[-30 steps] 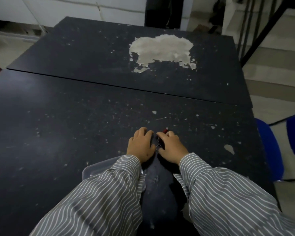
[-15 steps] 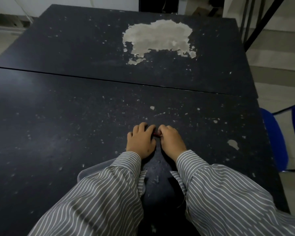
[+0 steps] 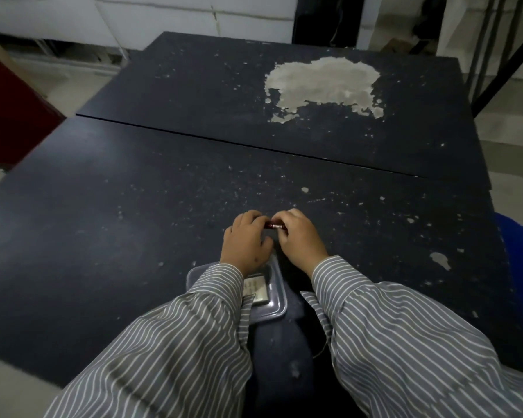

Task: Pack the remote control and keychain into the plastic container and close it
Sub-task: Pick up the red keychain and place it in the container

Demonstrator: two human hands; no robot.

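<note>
So the main change from half a second ago: the small red and silver piece [image 3: 274, 226] is now out in the open between the two sets of fingertips. Before, it was just a sliver of red buried where the knuckles met. I'm guessing it's part of the keychain, but it's too small to be sure.

The left hand [image 3: 245, 242] has its fingers curled and pressed together, tips on the left end of that piece. The right hand [image 3: 300, 239] is the same deal, fingers bunched and pinching the right end. Both hands sit low on the dark table [image 3: 109, 224], almost touching each other.

The other thing that's new: the plastic container [image 3: 280, 300] shows a lot more. It sits right behind the left hand's wrist, mostly under the striped left sleeve [image 3: 212, 297], with its rim poking out toward the right sleeve. Something flat and pale with a label [image 3: 256, 289] lies inside it, just back from the left palm. Could be the remote control, could be a sticker, can't tell.

What that means, as I read it: packing isn't finished, since the little piece is ahead of the fingers and outside the box. It needs to come back toward the wrists and drop in. No lid visible anywhere, so closing looks a way off.
</note>
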